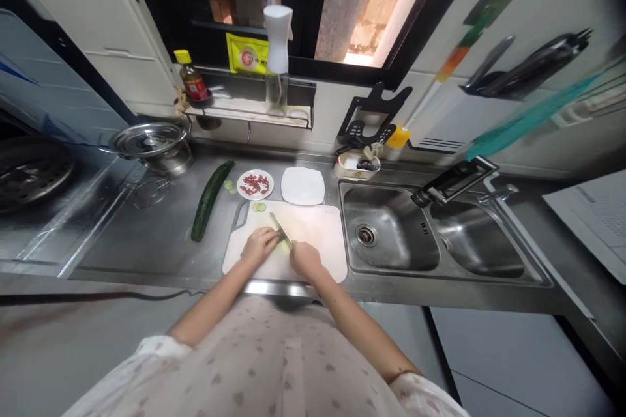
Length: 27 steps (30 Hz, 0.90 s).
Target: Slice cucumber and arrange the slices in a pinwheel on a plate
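Observation:
My right hand (306, 260) is closed around the handle of a kitchen knife (282, 226), its blade angled up and left over a white cutting board (327, 238). Beside the blade, my left hand (261, 246) presses its curled fingers onto a piece of cucumber (283, 246), pale green with some dark skin; the fingers hide part of it. Two or so round cucumber slices (259, 207) lie at the board's top left. More slices (229, 187) rest on the steel counter, near a long dark green cucumber (211, 201).
Behind the board are a plate of chopped red pieces (255, 185) and a white square plate (302, 186). To the right is a double sink (391, 228) with a black tap (452, 182). A lidded steel pot (159, 148) stands back left. A shelf (244, 111) holds bottles.

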Each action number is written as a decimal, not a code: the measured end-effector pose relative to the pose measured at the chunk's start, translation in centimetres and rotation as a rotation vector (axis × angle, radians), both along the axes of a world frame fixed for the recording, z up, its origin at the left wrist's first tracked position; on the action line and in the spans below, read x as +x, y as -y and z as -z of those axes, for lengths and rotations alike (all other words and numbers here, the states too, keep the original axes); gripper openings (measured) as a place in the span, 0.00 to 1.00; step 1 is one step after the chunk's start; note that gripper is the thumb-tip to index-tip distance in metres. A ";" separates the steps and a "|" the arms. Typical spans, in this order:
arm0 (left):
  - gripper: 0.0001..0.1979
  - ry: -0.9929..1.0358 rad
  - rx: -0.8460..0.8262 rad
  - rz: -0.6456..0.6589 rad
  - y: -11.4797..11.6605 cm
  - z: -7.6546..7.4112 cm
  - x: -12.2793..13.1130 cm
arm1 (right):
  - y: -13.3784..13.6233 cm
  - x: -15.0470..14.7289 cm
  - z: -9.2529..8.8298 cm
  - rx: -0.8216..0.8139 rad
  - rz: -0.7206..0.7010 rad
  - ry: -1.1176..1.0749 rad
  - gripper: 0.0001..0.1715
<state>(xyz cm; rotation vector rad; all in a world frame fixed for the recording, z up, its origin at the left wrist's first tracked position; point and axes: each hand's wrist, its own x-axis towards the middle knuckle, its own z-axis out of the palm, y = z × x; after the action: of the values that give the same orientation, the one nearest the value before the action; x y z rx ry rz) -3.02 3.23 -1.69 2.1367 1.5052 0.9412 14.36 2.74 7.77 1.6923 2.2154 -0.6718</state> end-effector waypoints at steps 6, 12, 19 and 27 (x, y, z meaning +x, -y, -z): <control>0.10 0.006 -0.004 -0.010 0.0 0.2 0.0 | 1.4 1.3 -0.5 -0.056 0.004 0.048 0.18; 0.10 0.004 -0.003 -0.016 0.0 0.1 0.1 | 1.6 1.5 -0.9 -0.078 0.003 0.066 0.18; 0.10 0.012 -0.002 -0.001 0.0 -0.1 0.1 | 0.2 0.2 0.1 -0.009 -0.002 0.025 0.19; 0.09 0.013 -0.020 -0.007 0.0 -0.3 0.1 | 0.7 0.4 0.3 -0.016 0.014 0.032 0.19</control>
<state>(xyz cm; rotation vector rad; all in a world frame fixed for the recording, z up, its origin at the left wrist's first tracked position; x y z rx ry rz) -2.90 3.18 -1.37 2.1091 1.5108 0.9368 14.72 2.08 7.43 1.7002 2.1729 -0.6587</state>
